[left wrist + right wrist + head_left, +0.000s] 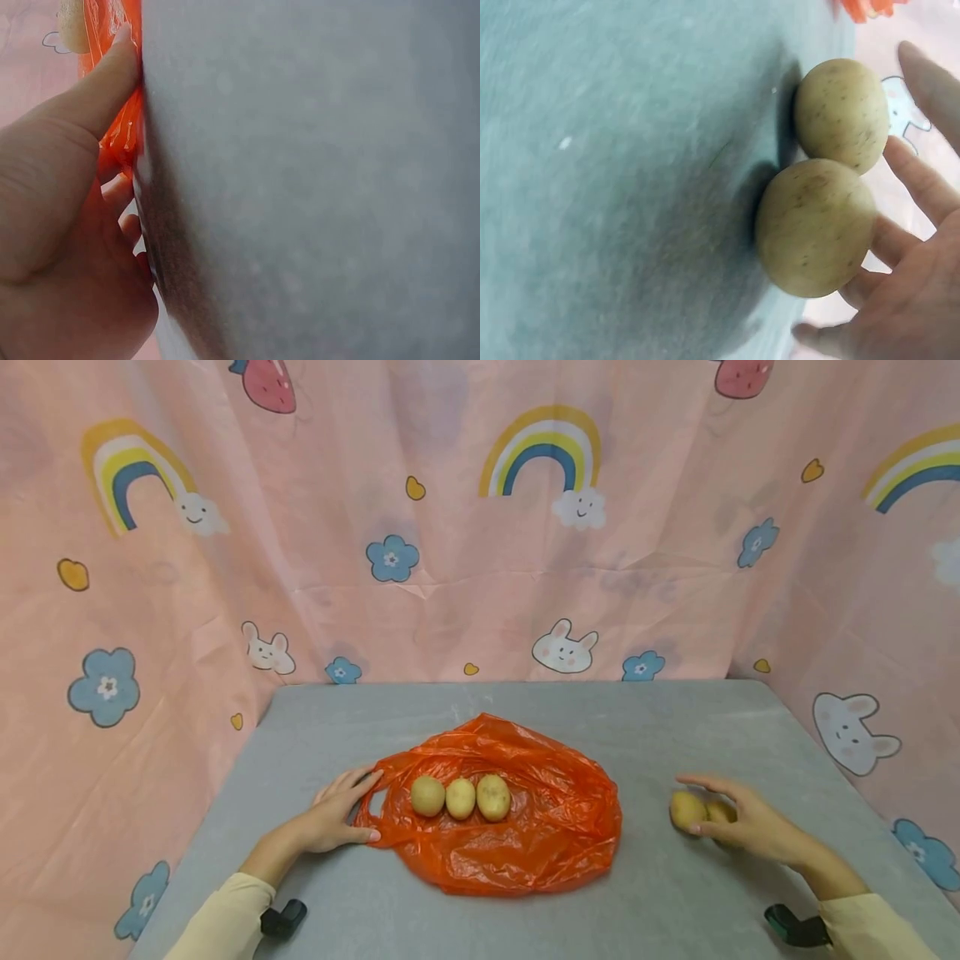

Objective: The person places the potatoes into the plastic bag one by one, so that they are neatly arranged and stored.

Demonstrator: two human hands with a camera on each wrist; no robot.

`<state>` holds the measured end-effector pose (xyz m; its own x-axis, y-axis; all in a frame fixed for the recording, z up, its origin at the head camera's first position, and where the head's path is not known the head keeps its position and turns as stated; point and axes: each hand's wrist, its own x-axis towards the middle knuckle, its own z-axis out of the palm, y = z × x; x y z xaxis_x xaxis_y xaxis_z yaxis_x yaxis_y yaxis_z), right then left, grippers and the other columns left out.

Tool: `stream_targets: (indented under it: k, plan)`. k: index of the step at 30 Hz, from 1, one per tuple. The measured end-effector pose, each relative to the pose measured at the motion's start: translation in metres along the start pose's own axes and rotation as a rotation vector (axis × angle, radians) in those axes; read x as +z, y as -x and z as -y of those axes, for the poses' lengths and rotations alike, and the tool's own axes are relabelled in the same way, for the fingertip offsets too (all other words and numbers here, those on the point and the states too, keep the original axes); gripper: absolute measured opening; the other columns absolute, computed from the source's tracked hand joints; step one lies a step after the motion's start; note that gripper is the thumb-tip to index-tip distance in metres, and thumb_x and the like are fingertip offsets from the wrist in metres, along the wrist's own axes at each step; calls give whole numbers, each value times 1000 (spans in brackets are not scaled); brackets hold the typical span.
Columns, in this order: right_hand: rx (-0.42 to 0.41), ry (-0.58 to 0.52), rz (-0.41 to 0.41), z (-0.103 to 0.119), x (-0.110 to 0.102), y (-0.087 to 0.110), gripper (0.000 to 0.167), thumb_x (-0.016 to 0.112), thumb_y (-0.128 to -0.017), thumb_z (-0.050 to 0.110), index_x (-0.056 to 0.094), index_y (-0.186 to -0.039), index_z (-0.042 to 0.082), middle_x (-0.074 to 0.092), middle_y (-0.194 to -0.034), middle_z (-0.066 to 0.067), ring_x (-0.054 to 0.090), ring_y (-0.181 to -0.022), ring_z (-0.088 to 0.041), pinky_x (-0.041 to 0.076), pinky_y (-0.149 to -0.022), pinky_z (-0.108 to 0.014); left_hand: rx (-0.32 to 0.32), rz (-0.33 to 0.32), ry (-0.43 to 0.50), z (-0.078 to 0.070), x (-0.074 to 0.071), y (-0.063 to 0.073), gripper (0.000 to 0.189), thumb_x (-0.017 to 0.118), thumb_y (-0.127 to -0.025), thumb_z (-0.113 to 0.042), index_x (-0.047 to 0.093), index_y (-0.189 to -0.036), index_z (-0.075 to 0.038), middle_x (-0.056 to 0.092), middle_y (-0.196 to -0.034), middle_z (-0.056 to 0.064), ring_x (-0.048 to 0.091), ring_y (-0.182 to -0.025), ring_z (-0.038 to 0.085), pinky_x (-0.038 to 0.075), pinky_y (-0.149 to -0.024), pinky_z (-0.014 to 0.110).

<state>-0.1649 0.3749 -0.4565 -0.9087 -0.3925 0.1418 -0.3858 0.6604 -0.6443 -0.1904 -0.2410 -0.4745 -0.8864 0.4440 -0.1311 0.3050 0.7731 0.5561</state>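
An orange-red plastic bag (555, 852) lies flattened on the grey table, with three potatoes (461, 799) in a row on it. At the bag's left end my left hand (337, 814) rests with thumb and fingers spread, touching the plastic on both sides of the handle hole. The left wrist view shows the thumb (97, 86) lying against the bag. On the right, my right hand (757, 822) is spread around two more potatoes on the table. Close up, one potato (817, 225) sits against the other potato (842, 115), with the fingers loosely extended behind them.
The grey table (645, 727) reaches back to a pink patterned curtain (465, 627), which also hangs along both sides. Bare tabletop lies between the bag and the right-hand potatoes. Black straps with a mount (283, 918) sit at both wrists.
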Motion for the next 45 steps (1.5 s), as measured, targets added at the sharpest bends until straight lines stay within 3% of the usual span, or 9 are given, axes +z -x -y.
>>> stream_targets:
  k: [4,14,17,25,31,40,45]
  plan:
    - [-13,-15,21,-7,0,2,58,81,-84,15,59,-137,3,54,-135,20,35,-120,25,31,-90,-3,3,-5,-1,1,1,-1,97,78,-86,-46,28,-161,-10,23,-166,19,19,-151,49,15,-111,77]
    - [-4,-31,65,-14,2,1,55,78,-86,10,59,-136,-4,53,-128,30,46,-111,17,41,-83,-8,8,-7,2,2,2,-1,97,79,-85,-46,29,-160,-10,23,-166,19,19,-151,50,15,-111,77]
    - [5,-9,65,-13,2,0,54,78,-87,11,60,-135,-4,57,-129,23,46,-111,18,41,-83,-8,2,-7,5,0,2,-1,97,79,-85,-46,30,-160,-10,23,-166,19,18,-151,50,14,-111,77]
    - [21,58,86,-8,3,-2,56,80,-86,16,61,-134,-4,64,-131,-22,43,-111,20,42,-84,-10,-1,-5,-7,0,1,0,96,79,-86,-44,29,-161,-10,22,-166,19,18,-151,50,15,-111,77]
    - [48,62,106,-6,2,-3,58,80,-87,19,60,-136,-2,63,-134,-24,42,-112,20,43,-85,-11,0,-6,-5,0,2,0,96,78,-86,-45,29,-160,-10,22,-166,19,18,-151,49,15,-111,77]
    - [17,70,85,-5,2,-4,57,82,-84,17,62,-133,-3,66,-129,-23,44,-110,19,42,-84,-9,6,-14,-6,-1,0,1,96,79,-86,-44,29,-160,-10,23,-166,19,19,-151,49,16,-110,78]
    - [62,77,104,-2,1,-5,58,83,-83,22,63,-133,-1,66,-131,-23,45,-110,18,43,-85,-11,4,-11,-3,0,0,1,96,78,-86,-45,29,-160,-10,23,-166,19,19,-151,49,15,-110,77]
